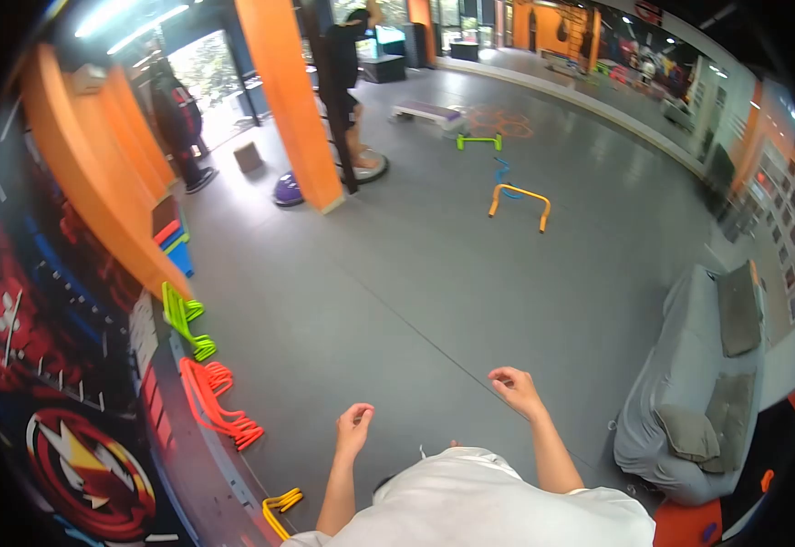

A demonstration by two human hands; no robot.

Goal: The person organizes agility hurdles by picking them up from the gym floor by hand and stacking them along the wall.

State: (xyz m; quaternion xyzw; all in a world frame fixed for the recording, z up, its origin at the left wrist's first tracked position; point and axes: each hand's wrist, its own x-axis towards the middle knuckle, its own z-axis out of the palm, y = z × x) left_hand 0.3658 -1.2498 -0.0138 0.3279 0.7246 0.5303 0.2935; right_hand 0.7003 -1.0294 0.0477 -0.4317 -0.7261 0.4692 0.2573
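Loosely, two hands hover over the gym floor

Both bare hands hang in front of the white shirt (pixel 507 501), above the grey floor (pixel 397 264). The left hand (pixel 353 430) is unclasped, its fingers softly curled towards the thumb; the right hand (pixel 518 392), held slightly farther forward, is likewise slack and free.

Nearest the left hand, along the wall, lie the red hurdles (pixel 204 408), stacked together and apart from the fingers. Green hurdles (pixel 176 313) sit just beyond them, and yellow hurdles (pixel 280 501) lie closer to the body. To the right stands a grey-covered sofa (pixel 657 392) with cushions.

Farther ahead, an orange-yellow hurdle (pixel 522 190) stands upright, with a blue hurdle (pixel 504 173), a low green hurdle (pixel 479 139) and a step platform (pixel 427 113) behind it. Left of these, another person (pixel 341 73) stands partly hidden by an orange pillar (pixel 279 100).
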